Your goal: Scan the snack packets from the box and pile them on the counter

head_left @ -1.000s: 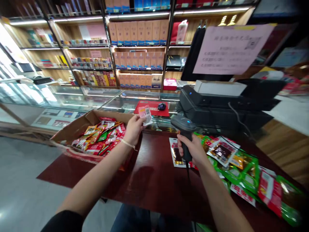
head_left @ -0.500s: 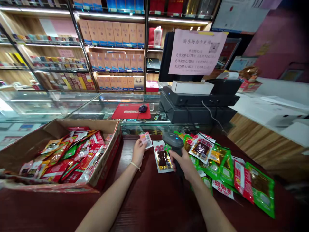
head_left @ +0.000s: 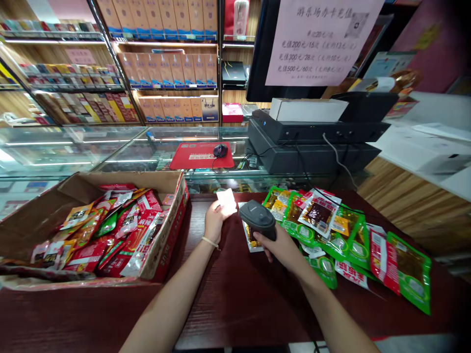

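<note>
Pinched in my left hand (head_left: 214, 220) is a small packet (head_left: 226, 202), lit up bright white so its print is washed out. My right hand (head_left: 279, 245) is wrapped round the handle of a dark grey barcode scanner (head_left: 257, 215), its head turned toward the small packet. Beneath the scanner a snack packet (head_left: 252, 240) with a dark brown filling lies on the dark red table (head_left: 228, 304), mostly covered by the scanner. To the right of my right hand, several green, red and white snack packets (head_left: 320, 213) lie in a heap.
An open cardboard box (head_left: 162, 255) full of snack packets stands on the left. Behind the table are a glass counter (head_left: 121, 152), a red mouse pad (head_left: 184, 159) with a mouse (head_left: 220, 150), and a monitor (head_left: 257, 63) above black equipment (head_left: 309, 154). A scanner cable runs over the packet heap.
My view has tipped down and closer. The scanner has swung to point left at the small packet, which has turned bright under its light. Both hands keep their hold.
</note>
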`<state>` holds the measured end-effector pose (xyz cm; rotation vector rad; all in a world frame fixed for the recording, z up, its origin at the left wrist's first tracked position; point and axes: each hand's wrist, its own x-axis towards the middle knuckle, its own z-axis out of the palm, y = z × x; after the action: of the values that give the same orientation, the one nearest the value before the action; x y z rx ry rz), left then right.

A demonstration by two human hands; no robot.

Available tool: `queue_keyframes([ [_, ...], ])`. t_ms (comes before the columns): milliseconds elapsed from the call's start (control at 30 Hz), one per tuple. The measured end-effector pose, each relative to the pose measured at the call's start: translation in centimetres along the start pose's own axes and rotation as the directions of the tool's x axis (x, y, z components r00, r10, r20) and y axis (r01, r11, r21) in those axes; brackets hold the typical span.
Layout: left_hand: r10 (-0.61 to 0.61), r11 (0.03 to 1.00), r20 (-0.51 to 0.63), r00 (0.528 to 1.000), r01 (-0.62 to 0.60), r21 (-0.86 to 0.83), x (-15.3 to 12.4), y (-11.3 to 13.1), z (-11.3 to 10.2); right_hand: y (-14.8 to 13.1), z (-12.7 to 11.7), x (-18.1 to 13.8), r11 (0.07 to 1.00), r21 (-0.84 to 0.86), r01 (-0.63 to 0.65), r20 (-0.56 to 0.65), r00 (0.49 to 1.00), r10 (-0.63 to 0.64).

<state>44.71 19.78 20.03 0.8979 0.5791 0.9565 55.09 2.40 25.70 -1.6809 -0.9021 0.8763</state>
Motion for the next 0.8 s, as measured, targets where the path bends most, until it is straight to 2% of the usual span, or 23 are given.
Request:
queue_keyframes([
  [300, -0.019, 0.999, 0.011, 1.0, 0.018, 0.039, 0.4, -0.1, -0.5, -0.4, -0.1, 0.2, 0.995, 0.104, -0.008, -0.055, 0.998, 0.014],
  [533, 0.015, 0.988, 0.03, 0.999, -0.02, 0.154, -0.1, 0.2, -0.2, -1.2, -2.2, -0.9, 0.979, 0.198, 0.045, -0.19, 0.982, -0.007],
  [667, -0.024, 0.96, 0.147, 0.989, -0.018, 0.278, -1.4, 0.4, 2.3, -0.8, -4.4, -3.5, 0.946, 0.317, 0.071, -0.303, 0.952, 0.03],
  [800, -0.048, 0.928, 0.292, 0.955, -0.066, 0.367, -2.8, -0.1, 7.4, 0.3, -7.1, -7.1, 0.906, 0.415, 0.085, -0.425, 0.898, 0.11],
])
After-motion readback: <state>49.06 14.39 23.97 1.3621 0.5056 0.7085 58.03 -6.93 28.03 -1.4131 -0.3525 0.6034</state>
